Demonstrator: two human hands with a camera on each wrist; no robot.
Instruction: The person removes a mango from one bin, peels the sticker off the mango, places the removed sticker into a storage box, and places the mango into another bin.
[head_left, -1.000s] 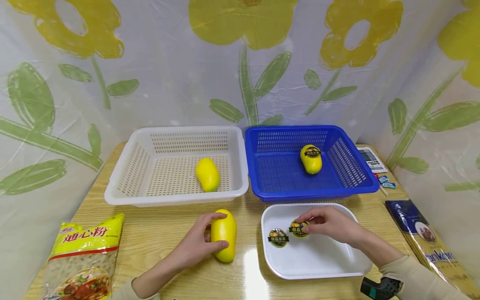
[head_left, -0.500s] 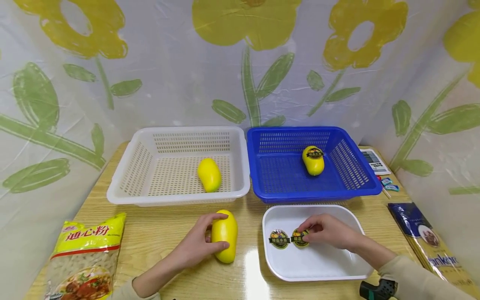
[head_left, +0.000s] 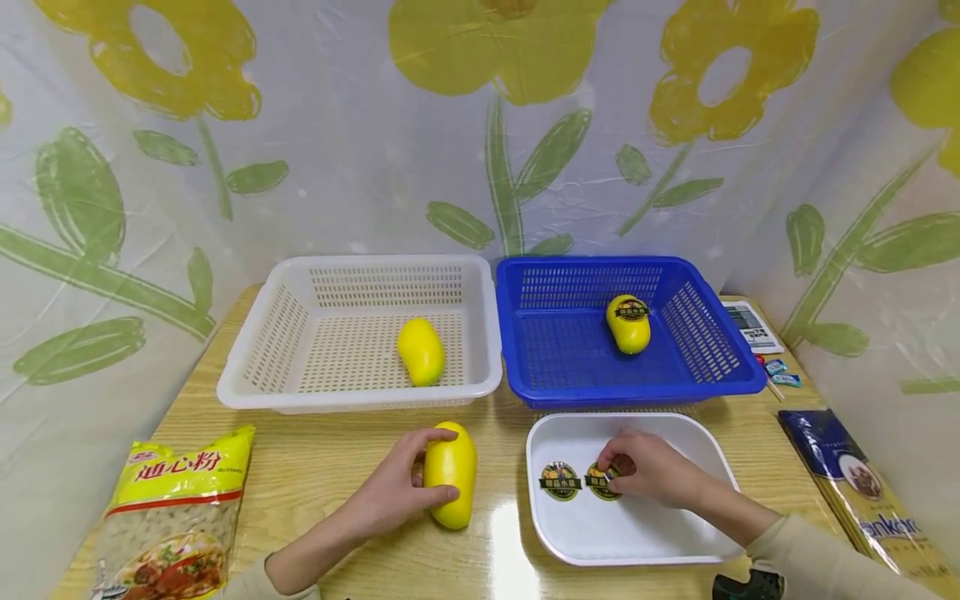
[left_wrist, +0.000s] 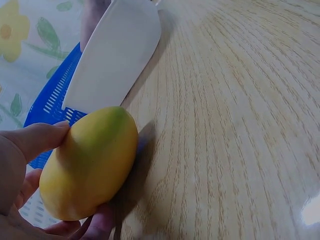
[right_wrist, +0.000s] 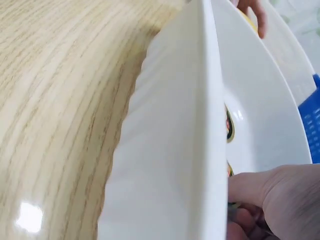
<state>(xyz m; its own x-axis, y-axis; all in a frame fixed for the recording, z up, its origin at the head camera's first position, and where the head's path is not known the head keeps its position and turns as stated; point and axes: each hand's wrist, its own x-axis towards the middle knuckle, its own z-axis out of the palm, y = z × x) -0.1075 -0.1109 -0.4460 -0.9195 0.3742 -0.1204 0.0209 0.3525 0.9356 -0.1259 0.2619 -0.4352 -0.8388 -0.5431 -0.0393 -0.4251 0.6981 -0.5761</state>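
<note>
My left hand (head_left: 401, 483) grips a smooth yellow mango (head_left: 450, 475) on the wood table, thumb on its near side and fingers at its far end. In the left wrist view this mango (left_wrist: 95, 162) shows a green tinge at its top. My right hand (head_left: 652, 471) reaches into a shallow white tray (head_left: 637, 542), with thumb and fingertips pinching the right edge of a round fruit sticker (head_left: 597, 482). To its left lies a second round sticker (head_left: 560, 482) with a dark banner. The tray wall hides most of both stickers in the right wrist view.
Behind stand a white basket (head_left: 360, 400) holding a mango (head_left: 422, 352) and a blue basket (head_left: 637, 392) holding a stickered mango (head_left: 630, 329). A pasta bag (head_left: 176, 508) lies left, a spaghetti packet (head_left: 855, 483) right. Small candies (head_left: 783, 375) and a printed card (head_left: 752, 327) sit at the back right.
The right hand has shifted slightly toward the near side of the tray, and the sticker at its fingertips has slid the same way, level with the other one. The left hand stays on the mango.
</note>
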